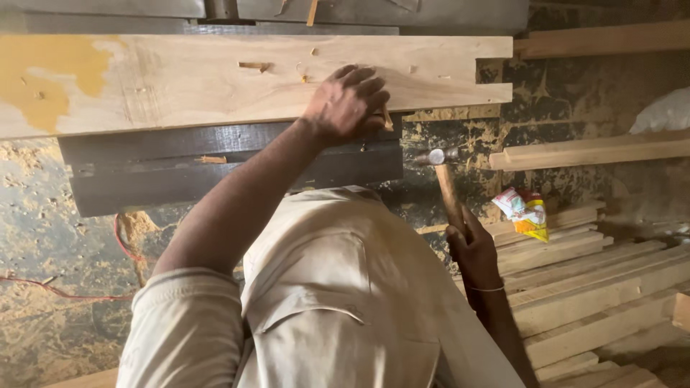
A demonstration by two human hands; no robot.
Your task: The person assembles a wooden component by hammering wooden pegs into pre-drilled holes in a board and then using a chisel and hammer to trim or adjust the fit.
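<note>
Beige shirt (pixel 338 287) fills the foreground. Left hand (pixel 346 104) presses curled fingers on the pale plank (pixel 215 79) atop the dark surface (pixel 215 172); right hand (pixel 474 251) grips the hammer (pixel 440 172) beside it. Steadying the plank firmly seems wise.

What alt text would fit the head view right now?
The left hand presses on a pale wooden board with a notched end, while the right hand grips a hammer by its wooden handle, head raised. Stacked planks and a snack packet lie to the right.
</note>
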